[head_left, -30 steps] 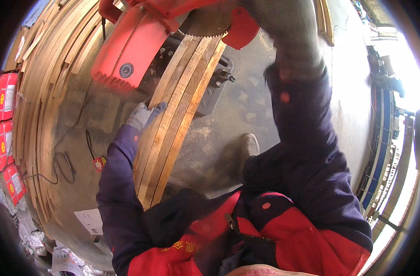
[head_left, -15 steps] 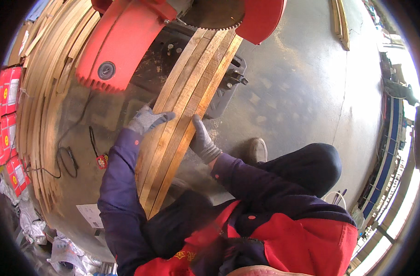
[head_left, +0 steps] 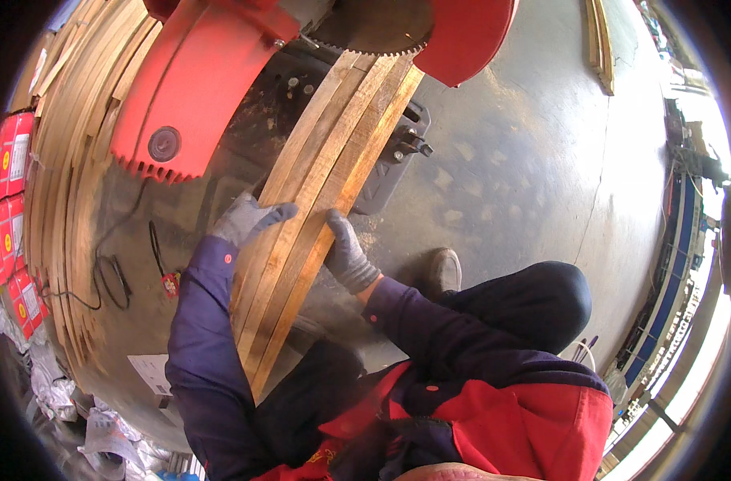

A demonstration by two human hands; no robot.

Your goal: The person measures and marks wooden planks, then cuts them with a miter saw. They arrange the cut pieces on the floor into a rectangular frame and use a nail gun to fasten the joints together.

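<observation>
Several long wooden strips (head_left: 301,216) lie side by side as one bundle, running from near my knees up to the saw. My left hand (head_left: 249,218), in a grey work glove, is closed on the bundle's left side with its thumb over the top. From the right, my right hand (head_left: 351,252), gloved alike, grips the opposite edge, thumb on top. The fingers underneath are hidden. Over the far end of the strips stands a red miter saw (head_left: 197,88); its toothed round blade (head_left: 373,28) shows just above the wood.
A stack of long strips (head_left: 69,184) fills the left side, with red boxes (head_left: 13,216) beyond it. A black cord (head_left: 113,280) and a red tape measure (head_left: 171,284) lie on the floor. More strips (head_left: 599,48) are at the far right; shelving (head_left: 662,280) lines the right side.
The view has shifted slightly, and the saw sits lower and further left in it. Both hands keep their hold on the strips and appear a little nearer to me.
</observation>
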